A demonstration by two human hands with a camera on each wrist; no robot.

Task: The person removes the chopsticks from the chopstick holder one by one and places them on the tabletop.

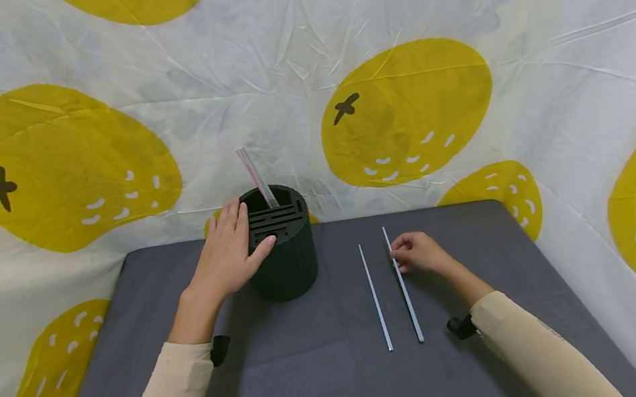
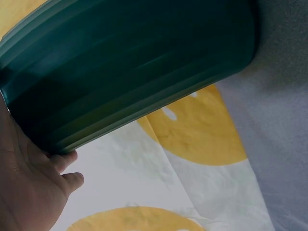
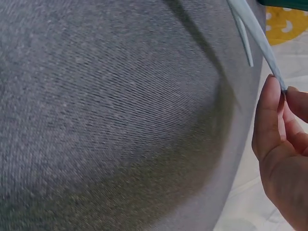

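Note:
A dark green round holder [image 1: 286, 267] with a slotted top stands upright near the table's back edge. My left hand [image 1: 226, 249] rests on its left rim, fingers extended and thumb spread across the front of the top. The left wrist view shows the holder's ribbed side close up. To the right, my right hand [image 1: 420, 252] pinches a thin pale straw [image 1: 409, 308] near its upper part. In the right wrist view thumb and fingertips meet on that straw [image 3: 263, 43], raised off the cloth. A second pale straw [image 1: 377, 302] lies to its left.
Clear and pink straws [image 1: 254, 172] lean out of the holder's open back compartment. A dark grey cloth [image 1: 320, 388] covers the table. Behind and at the sides hangs a white curtain [image 1: 272, 42] with large yellow fruit prints.

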